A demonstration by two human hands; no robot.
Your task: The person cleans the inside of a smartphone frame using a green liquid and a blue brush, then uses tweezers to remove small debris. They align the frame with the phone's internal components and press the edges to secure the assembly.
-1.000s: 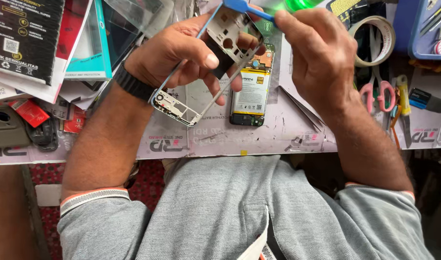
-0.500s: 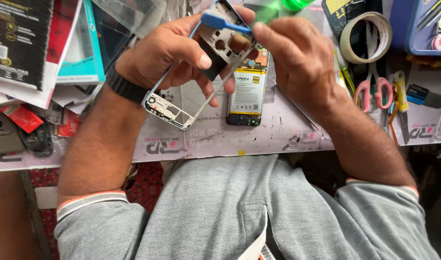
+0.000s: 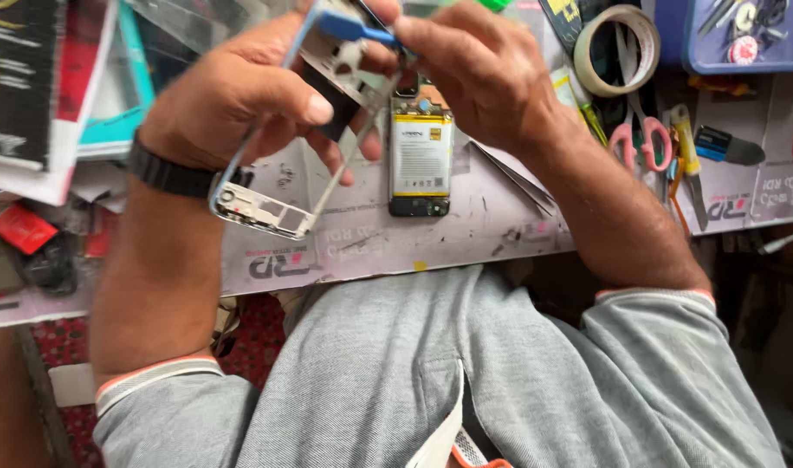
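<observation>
Above the bench [image 3: 500, 234], just over its near edge, the phone mid-frame [image 3: 279, 186] sits raised and tilted, lower end toward the person. Left hand [image 3: 240, 95] is closed around the frame's upper half, thumb across the front and fingers behind, which keeps the open back facing up for access. Right hand [image 3: 479, 74] is pinched shut on a blue plastic pry tool [image 3: 357, 29], tip resting on the frame's top edge; looks like a fine-tip grip for control rather than force.

Frame: thin pale-metal rim, mostly hollow rectangle, silver bracket with small cutouts at the lower end, dark plate near the top. Rigid but slim, so the two-hand support makes sense.

Directly behind it, flat on the bench: the phone body with battery exposed [image 3: 420, 156], white-and-yellow label, black ends. It's parked within reach, clear of the hands.

Bench surface is a scuffed grey-lilac work mat with scratches and printed marks.

Right side: roll of masking tape [image 3: 620, 48], pink-handled scissors [image 3: 639, 143], a yellow-handled tool [image 3: 686, 152], a blue parts tray [image 3: 747, 39] with small bits inside. Left side: a stack of flat packaging boxes [image 3: 41, 87], glossy card. A black wristband [image 3: 167, 173] sits on the left wrist. Grey knit shirt with orange-trimmed cuffs fills the foreground.
</observation>
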